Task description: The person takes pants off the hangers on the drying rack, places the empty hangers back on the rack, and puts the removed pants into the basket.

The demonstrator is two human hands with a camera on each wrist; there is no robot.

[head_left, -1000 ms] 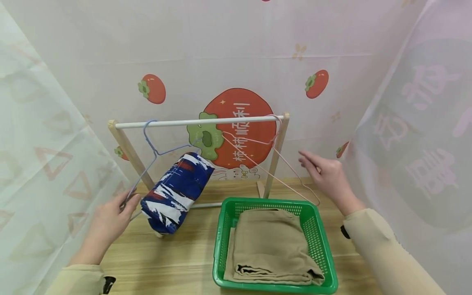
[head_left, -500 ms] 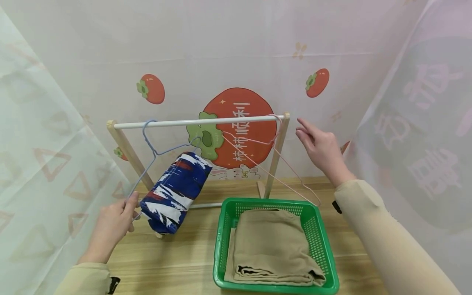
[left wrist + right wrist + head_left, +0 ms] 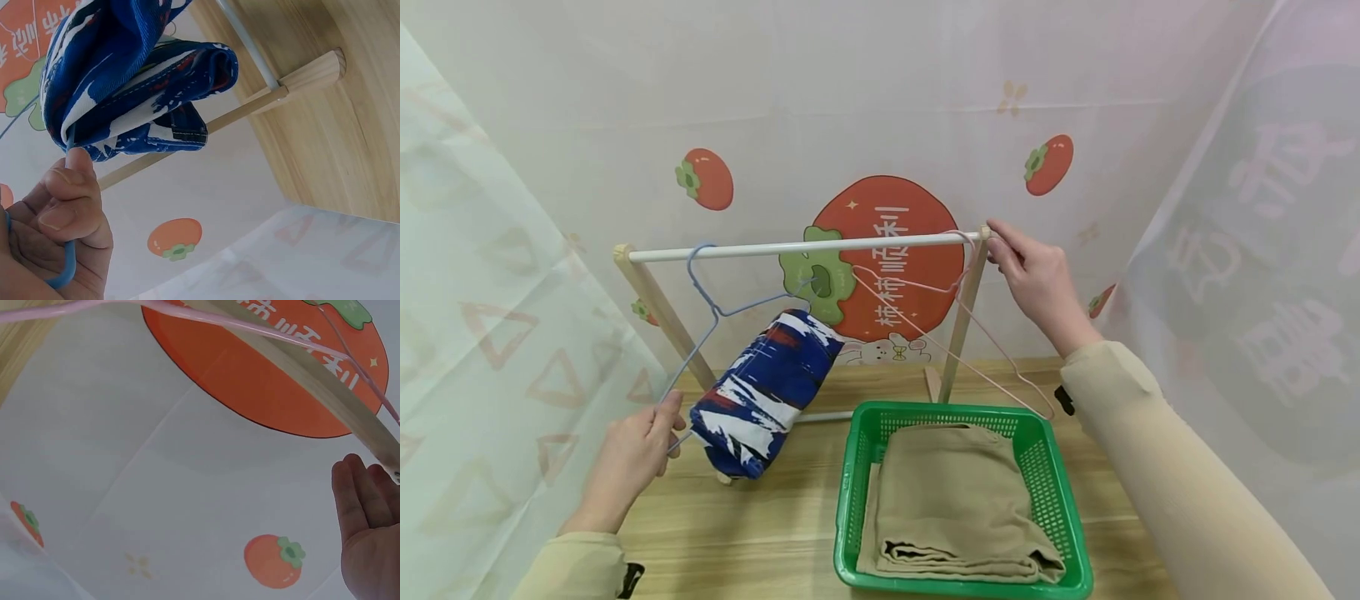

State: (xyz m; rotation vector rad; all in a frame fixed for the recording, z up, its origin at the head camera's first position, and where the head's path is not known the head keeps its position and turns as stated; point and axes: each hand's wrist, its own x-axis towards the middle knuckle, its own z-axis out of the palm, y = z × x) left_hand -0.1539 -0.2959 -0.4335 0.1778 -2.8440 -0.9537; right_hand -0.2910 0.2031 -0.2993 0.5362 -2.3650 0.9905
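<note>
The left hand (image 3: 632,458) grips the lower left corner of a blue hanger (image 3: 702,337), whose hook is over the white rail (image 3: 820,247). Folded blue, white and red cloth (image 3: 767,392) hangs over the hanger's lower bar. In the left wrist view, curled fingers of the left hand (image 3: 69,219) hold the blue hanger (image 3: 70,262) beside the cloth (image 3: 125,94). The right hand (image 3: 1037,279) is at the rack's upper right corner, its fingertips at the post top. A pink hanger (image 3: 992,343) hangs just left of it. In the right wrist view the right hand's (image 3: 375,531) fingers look extended.
A green basket (image 3: 846,500) holding folded khaki cloth (image 3: 951,492) stands on the wooden table (image 3: 760,533), front right of the rack. Wooden posts (image 3: 666,317) carry the rail. Printed sheets (image 3: 880,75) enclose the back and both sides.
The right hand has moved up and left to the rack's right corner. The left hand keeps its grip on the blue hanger, and the patterned cloth has shifted slightly right.
</note>
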